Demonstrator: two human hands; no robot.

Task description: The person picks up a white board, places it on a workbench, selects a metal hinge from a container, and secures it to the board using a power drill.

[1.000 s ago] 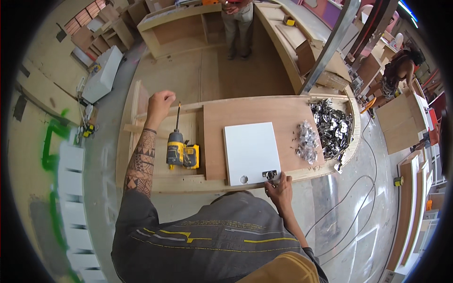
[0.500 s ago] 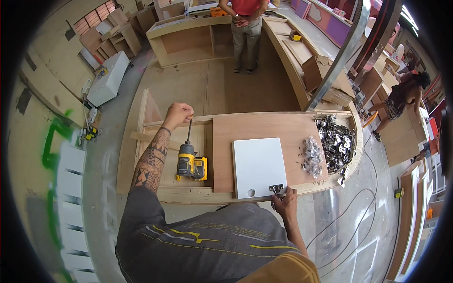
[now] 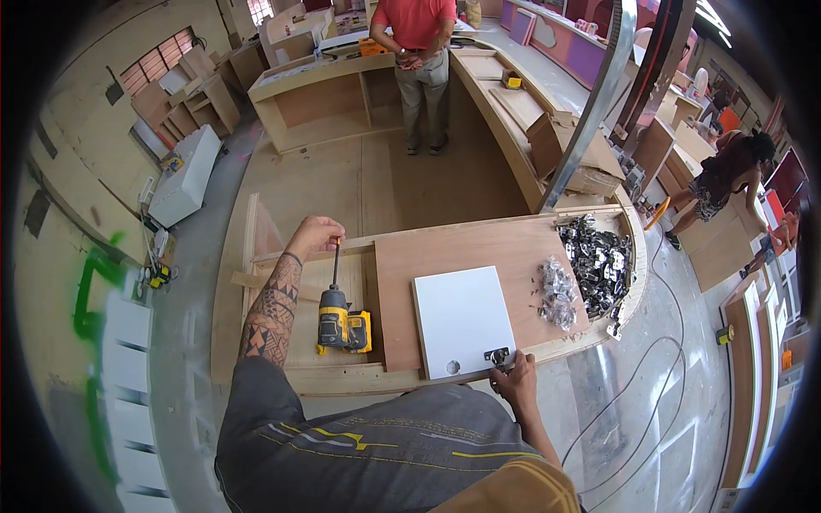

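My left hand point(image 3: 316, 235) is closed in a pinch at the far end of a long driver bit point(image 3: 336, 265). The bit is fixed in a yellow and black cordless drill point(image 3: 333, 323), which rests over an open recess of the wooden bench. A white panel point(image 3: 462, 312) with a round hole near its front edge lies on a brown board. At the panel's front right corner sits a dark metal cabinet hinge point(image 3: 497, 355). My right hand point(image 3: 517, 380) is closed on the hinge's arm, beside the panel edge; the fingertips are partly hidden.
Small clear bags of screws point(image 3: 558, 295) lie right of the panel, beside a heap of metal hinges point(image 3: 594, 265). A metal post point(image 3: 586, 111) rises behind the bench. One person point(image 3: 416, 60) stands beyond; another point(image 3: 735, 175) bends at right. A cable point(image 3: 658, 342) crosses the floor.
The whole view has shifted and turned slightly, so the bench appears lower. Both hands keep their holds, on the bit and at the hinge.
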